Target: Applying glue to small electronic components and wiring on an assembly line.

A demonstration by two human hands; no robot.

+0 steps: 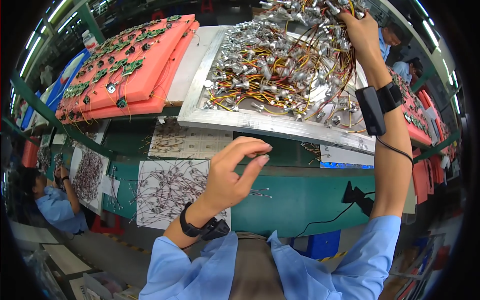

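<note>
My right hand reaches up to the far right, its fingers closed on a bunch of wired metal parts. The bunch hangs over a silver-framed tray, and its red, yellow and black wires trail down. Inside the tray lies a heap of similar wired silver parts. My left hand is raised in front of the tray's near edge. Its fingers are curled, with a gap between thumb and forefinger and nothing visible in it.
Pink foam slabs with green circuit boards stand left of the tray. Below, a green bench carries a white sheet of thin wired parts and a black stand with a cable. A co-worker sits at the left.
</note>
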